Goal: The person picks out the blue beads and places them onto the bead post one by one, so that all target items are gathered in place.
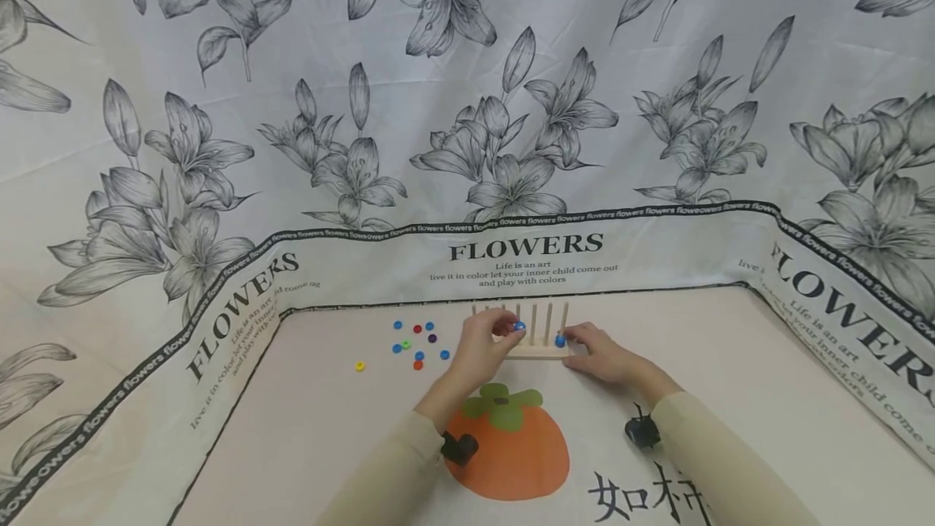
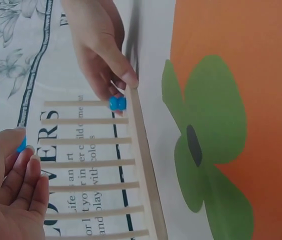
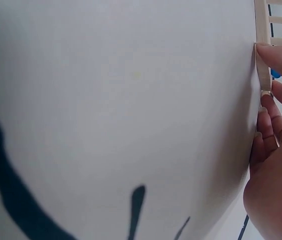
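A wooden peg rack (image 1: 539, 352) with a row of upright pegs stands at the far side of the table. My left hand (image 1: 480, 345) pinches a blue bead (image 1: 519, 326) between thumb and fingertips, near the upper part of the pegs. In the left wrist view this blue bead (image 2: 22, 145) is partly covered by the thumb and is apart from the pegs. Two blue beads (image 2: 117, 103) sit at the foot of the rightmost peg. My right hand (image 1: 608, 357) grips the rack's right end, thumb against the front of the base (image 3: 263, 70) and fingers around the end.
Left of the rack lie several loose beads: blue, red, purple and green, with a yellow bead (image 1: 360, 366) farther out. An orange persimmon print (image 1: 511, 461) marks the cloth in front. Behind the rack rises a floral curtain (image 1: 526, 262).
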`<state>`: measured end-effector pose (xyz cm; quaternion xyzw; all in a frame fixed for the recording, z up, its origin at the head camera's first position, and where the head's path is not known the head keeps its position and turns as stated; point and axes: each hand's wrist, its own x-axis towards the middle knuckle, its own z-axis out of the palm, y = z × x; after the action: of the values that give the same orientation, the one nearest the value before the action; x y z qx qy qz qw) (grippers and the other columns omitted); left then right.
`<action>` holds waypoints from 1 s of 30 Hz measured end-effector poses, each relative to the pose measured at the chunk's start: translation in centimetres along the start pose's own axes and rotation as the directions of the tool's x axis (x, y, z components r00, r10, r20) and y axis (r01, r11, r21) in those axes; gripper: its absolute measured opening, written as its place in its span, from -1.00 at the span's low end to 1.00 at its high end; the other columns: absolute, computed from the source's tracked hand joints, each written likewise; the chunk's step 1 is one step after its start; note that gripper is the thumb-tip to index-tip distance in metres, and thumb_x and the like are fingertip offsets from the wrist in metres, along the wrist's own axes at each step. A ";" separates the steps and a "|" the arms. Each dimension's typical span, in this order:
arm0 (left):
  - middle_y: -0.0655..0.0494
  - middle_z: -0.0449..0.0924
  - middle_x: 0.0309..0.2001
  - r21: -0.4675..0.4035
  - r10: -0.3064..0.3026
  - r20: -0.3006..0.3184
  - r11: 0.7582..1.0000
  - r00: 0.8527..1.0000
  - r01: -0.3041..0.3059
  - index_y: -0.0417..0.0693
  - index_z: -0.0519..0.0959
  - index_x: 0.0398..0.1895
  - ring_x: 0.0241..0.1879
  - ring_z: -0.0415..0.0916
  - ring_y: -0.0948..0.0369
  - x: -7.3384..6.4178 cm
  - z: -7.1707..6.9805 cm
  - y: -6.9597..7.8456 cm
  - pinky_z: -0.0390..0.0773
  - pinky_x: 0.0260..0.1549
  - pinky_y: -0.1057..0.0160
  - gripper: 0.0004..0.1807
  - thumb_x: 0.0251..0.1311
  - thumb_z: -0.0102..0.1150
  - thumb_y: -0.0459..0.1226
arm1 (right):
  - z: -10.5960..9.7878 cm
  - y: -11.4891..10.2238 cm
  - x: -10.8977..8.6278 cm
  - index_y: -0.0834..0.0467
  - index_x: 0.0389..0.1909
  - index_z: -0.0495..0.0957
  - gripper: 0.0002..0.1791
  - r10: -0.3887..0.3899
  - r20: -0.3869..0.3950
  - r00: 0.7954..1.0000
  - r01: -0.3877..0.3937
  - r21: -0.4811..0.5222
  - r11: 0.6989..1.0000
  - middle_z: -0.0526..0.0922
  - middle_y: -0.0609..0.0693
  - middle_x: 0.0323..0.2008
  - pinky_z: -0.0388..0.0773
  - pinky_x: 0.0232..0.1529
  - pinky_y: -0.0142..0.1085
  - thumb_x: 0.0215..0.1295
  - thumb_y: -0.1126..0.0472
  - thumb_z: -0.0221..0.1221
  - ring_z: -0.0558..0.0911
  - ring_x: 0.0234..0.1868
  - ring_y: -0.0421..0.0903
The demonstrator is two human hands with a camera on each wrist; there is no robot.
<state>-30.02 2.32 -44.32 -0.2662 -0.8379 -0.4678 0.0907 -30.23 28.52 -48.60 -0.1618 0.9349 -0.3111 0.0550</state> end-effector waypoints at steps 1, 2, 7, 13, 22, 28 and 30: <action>0.21 0.65 -0.26 0.003 0.001 0.001 1.000 1.000 -0.001 -0.11 0.68 -0.05 -0.22 0.56 0.35 0.1 0.1 0.1 0.60 -0.09 0.34 -0.81 0.32 0.35 -0.28 | 0.0 0.0 0.0 0.38 0.38 0.33 -0.34 -0.002 0.001 1.000 0.002 -0.003 1.000 0.36 0.39 0.30 0.34 0.28 0.32 0.42 0.07 0.20 0.36 0.29 0.37; 0.21 0.66 -0.25 0.003 0.000 0.002 1.000 1.000 0.000 -0.11 0.68 -0.05 -0.22 0.56 0.35 0.2 0.2 0.2 0.60 -0.09 0.35 -0.80 0.32 0.35 -0.27 | 0.0 0.0 0.0 0.37 0.39 0.33 -0.34 0.004 0.002 1.000 -0.004 -0.001 1.000 0.35 0.38 0.31 0.33 0.30 0.31 0.42 0.07 0.20 0.36 0.31 0.36; 0.22 0.66 -0.25 -0.002 0.002 0.005 1.000 1.000 -0.002 -0.10 0.67 -0.05 -0.23 0.55 0.36 0.5 0.7 0.4 0.59 -0.09 0.37 -0.81 0.31 0.35 -0.28 | 0.1 0.2 0.1 0.37 0.41 0.31 -0.33 0.021 0.006 1.000 -0.021 0.005 1.000 0.34 0.38 0.33 0.29 0.34 0.30 0.44 0.07 0.18 0.33 0.35 0.35; 0.23 0.64 -0.26 -0.030 -0.010 0.020 0.999 1.000 0.011 -0.12 0.67 -0.07 -0.23 0.54 0.38 1.0 1.3 0.5 0.60 -0.09 0.41 -0.82 0.31 0.35 -0.28 | 0.1 0.2 0.1 0.38 0.40 0.32 -0.33 -0.003 -0.005 1.000 0.003 -0.014 1.000 0.36 0.39 0.31 0.31 0.32 0.31 0.42 0.07 0.18 0.35 0.32 0.37; 0.22 0.65 -0.22 -0.020 -0.003 0.030 1.000 1.000 0.003 -0.11 0.66 0.00 -0.21 0.55 0.38 1.7 2.1 0.8 0.59 -0.11 0.42 -0.77 0.34 0.33 -0.24 | -0.1 -0.4 0.0 0.39 0.39 0.33 -0.34 0.006 -0.003 1.000 -0.006 -0.004 1.000 0.35 0.39 0.33 0.30 0.33 0.31 0.42 0.10 0.21 0.34 0.34 0.37; 0.21 0.66 -0.25 -0.035 -0.001 0.020 0.999 1.000 0.001 -0.12 0.67 -0.04 -0.24 0.56 0.38 2.2 2.8 1.1 0.59 -0.14 0.43 -0.79 0.34 0.34 -0.25 | -0.2 -0.4 -0.1 0.41 0.38 0.33 -0.34 -0.011 -0.001 1.000 0.011 -0.009 1.000 0.37 0.40 0.30 0.33 0.29 0.32 0.41 0.10 0.20 0.36 0.31 0.38; 0.22 0.66 -0.28 -0.037 -0.002 0.013 0.999 1.000 0.003 -0.11 0.68 -0.06 -0.26 0.55 0.39 2.5 3.2 1.3 0.58 -0.16 0.44 -0.81 0.33 0.34 -0.25 | -0.2 -0.4 -0.1 0.40 0.38 0.33 -0.33 -0.013 -0.001 1.000 0.013 -0.010 1.000 0.37 0.39 0.29 0.33 0.29 0.32 0.40 0.09 0.20 0.36 0.31 0.38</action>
<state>-31.09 6.38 -44.11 -0.2700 -0.8299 -0.4816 0.0795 -30.06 28.38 -48.25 -0.1677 0.9354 -0.3070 0.0516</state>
